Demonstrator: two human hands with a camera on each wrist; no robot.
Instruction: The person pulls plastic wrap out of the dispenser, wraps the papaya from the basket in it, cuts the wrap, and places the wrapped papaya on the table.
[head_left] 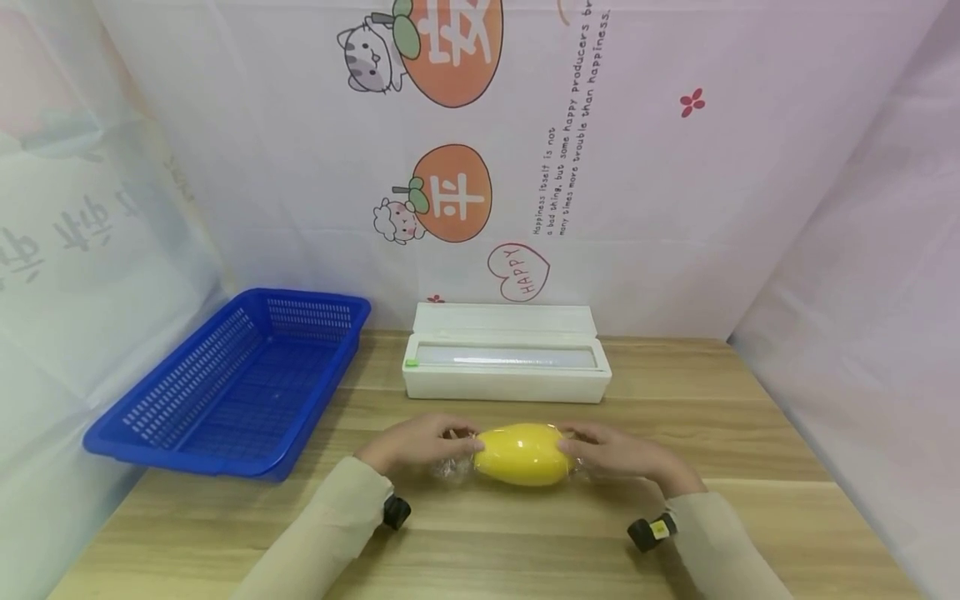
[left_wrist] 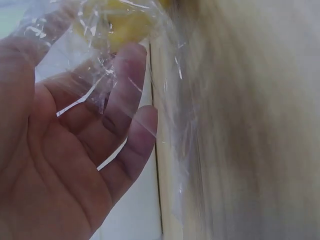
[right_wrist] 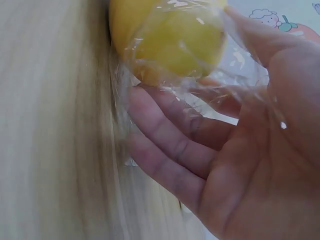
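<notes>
A glossy yellow oval fruit (head_left: 523, 454), its exact kind unclear, is wrapped in clear cling film just above or on the wooden table. My left hand (head_left: 429, 442) holds its left end, and my right hand (head_left: 618, 452) holds the right end, thumbs nearer me and fingers behind. Loose cling film (left_wrist: 175, 135) trails past the curled fingers in the left wrist view. On the other side, crumpled film (right_wrist: 195, 75) spreads between the fruit's rounded end and the right palm. Whether the fruit touches the table cannot be told.
A white cling film box (head_left: 507, 385), lid raised, stands behind the hands with a roll inside and a small green piece at its left. A blue slotted basket (head_left: 311, 408) is at the left. Printed white cloth (head_left: 645, 208) closes off the back and sides of the wooden table (head_left: 510, 550).
</notes>
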